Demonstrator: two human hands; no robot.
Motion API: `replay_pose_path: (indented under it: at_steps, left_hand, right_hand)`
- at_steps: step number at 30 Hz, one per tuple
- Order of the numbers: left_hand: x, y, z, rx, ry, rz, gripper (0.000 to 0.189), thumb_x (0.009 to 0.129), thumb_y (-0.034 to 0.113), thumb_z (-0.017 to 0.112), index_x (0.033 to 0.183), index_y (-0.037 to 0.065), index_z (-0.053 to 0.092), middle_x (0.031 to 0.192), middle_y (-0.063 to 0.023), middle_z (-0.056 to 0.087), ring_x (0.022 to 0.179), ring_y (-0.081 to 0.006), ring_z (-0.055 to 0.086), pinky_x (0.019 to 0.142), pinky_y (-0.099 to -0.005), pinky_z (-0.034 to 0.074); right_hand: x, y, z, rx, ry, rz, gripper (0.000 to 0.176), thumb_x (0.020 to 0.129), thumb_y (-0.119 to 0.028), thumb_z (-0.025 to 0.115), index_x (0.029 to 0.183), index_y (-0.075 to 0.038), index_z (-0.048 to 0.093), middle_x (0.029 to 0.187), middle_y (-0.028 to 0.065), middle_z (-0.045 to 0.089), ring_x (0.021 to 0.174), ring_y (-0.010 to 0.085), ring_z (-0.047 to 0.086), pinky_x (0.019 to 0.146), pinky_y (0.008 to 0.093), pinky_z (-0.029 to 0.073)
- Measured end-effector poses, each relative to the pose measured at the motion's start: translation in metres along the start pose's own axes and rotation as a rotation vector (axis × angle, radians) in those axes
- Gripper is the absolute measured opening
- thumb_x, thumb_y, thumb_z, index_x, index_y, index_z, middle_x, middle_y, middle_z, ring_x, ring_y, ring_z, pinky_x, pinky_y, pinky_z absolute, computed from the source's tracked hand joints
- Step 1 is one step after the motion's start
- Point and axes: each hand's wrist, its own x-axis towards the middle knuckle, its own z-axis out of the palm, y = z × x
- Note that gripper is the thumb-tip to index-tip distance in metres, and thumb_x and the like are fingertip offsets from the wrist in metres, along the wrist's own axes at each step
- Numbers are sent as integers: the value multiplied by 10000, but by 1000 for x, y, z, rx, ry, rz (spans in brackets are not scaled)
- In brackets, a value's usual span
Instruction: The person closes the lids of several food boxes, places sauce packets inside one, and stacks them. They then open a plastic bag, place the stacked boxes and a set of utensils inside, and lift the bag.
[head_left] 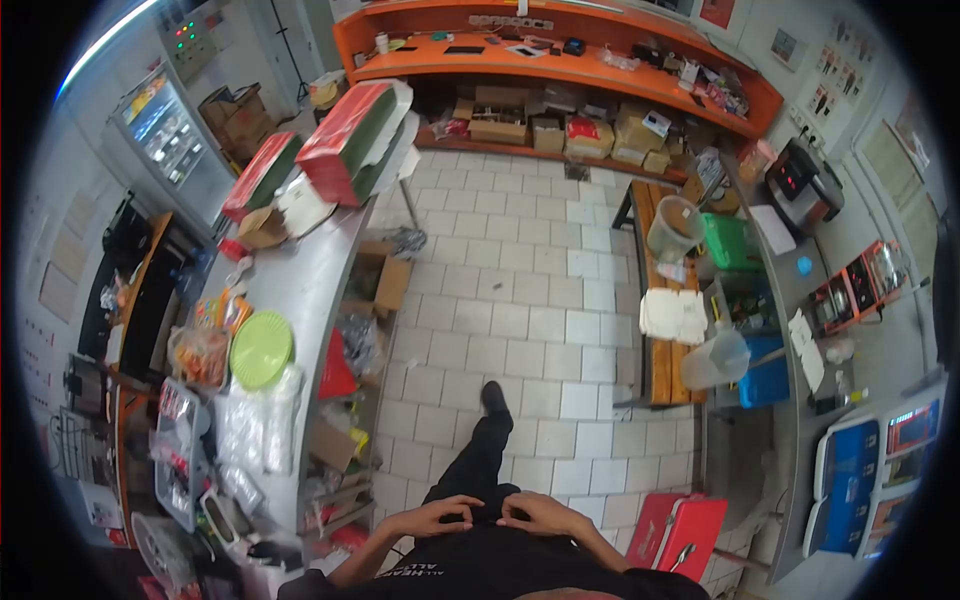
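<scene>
My left hand is in front of my waist, its fingers curled against dark cloth. Just to its right, my right hand is bent the same way, fingertips pressed together near the middle. A narrow gap lies between the two hands. Whatever the fingers pinch is too small and dark to make out. Both hands are over my black clothing, with one dark shoe stretched forward on the tiled floor.
On the left runs a metal table with a green round lid, plastic bags and red boxes. A wooden bench with clear tubs stands right. A red case is close at my right. An orange counter spans the back.
</scene>
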Motion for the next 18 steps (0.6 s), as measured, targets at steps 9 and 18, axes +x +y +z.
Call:
replay_pose_path:
  at_steps: [9,18]
  left_hand:
    - [266,66,-231,246,-152,-12,346,977,362,603,1182,94,525,1140,-101,572,1100,-268,572,938,-381,454]
    - [453,123,-423,404,-240,167,300,971,293,603,1185,83,609,1284,-117,526,1182,-291,545,987,-390,448]
  right_hand:
    - [67,43,-256,182,367,151,300,998,-329,570,945,-34,597,893,118,630,832,281,606,784,382,466]
    - [168,117,-499,362,291,63,161,905,-161,706,1013,-45,678,783,34,648,731,138,604,688,296,474]
